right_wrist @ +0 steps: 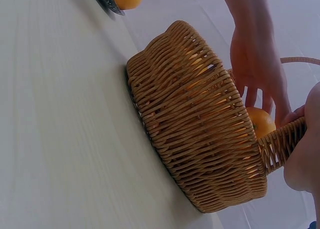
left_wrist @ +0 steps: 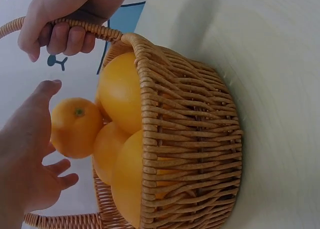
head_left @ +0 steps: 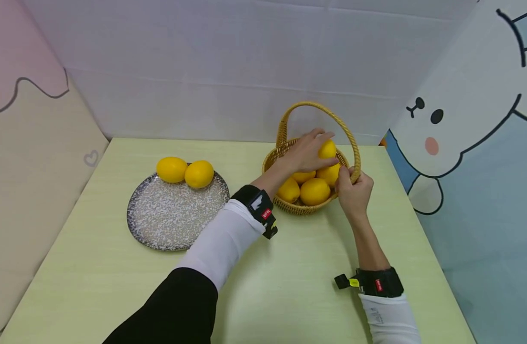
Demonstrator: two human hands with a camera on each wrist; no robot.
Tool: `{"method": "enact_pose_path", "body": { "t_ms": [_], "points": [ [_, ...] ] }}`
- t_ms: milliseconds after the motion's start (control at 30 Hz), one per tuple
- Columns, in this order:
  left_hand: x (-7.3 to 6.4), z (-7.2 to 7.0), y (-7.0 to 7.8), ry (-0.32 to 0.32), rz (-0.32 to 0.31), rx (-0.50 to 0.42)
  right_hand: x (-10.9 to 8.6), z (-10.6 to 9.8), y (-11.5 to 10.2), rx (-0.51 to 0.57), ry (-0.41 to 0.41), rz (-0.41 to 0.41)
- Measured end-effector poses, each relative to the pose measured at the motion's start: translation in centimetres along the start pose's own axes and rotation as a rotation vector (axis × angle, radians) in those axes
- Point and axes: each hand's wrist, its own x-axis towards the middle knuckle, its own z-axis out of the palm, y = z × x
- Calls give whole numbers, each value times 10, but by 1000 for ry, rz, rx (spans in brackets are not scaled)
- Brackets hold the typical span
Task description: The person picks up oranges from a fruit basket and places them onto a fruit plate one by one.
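Note:
A wicker basket [head_left: 298, 208] with a tall arched handle [head_left: 348, 130] stands at the back right of the table, holding several oranges [head_left: 315, 191]. My right hand [head_left: 356, 190] grips the base of the handle, fingers curled round it in the left wrist view. Over the basket reaches my left hand [head_left: 308, 152], its thumb and fingers spread about the topmost orange [left_wrist: 76, 128]. In that view the thumb stands apart from the fruit; whether the palm touches it is hard to tell.
A speckled grey plate [head_left: 173, 220] lies to the left, with two oranges, one [head_left: 171, 169] beside the other [head_left: 199, 174], at its back edge. A white cloth wall [head_left: 194, 110] rises behind the table [head_left: 285, 296]; printed panels flank both sides.

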Motion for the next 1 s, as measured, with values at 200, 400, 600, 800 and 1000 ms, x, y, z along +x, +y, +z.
{"method": "enact_pose_path", "body": {
  "t_ms": [200, 400, 600, 800, 1000],
  "points": [
    [3, 6, 5, -21, -2, -6, -2, 6, -21, 16, 1, 10],
    [4, 12, 8, -6, 14, 17, -3, 5, -24, 3, 9, 20],
    [4, 13, 7, 18, 31, 26, -4, 5, -22, 11, 9, 19],
    [4, 13, 6, 30, 37, 24, -4, 6, -22, 22, 7, 20],
    [4, 18, 3, 61, 34, -1, -4, 6, -24, 15, 10, 31]
  ]
}}
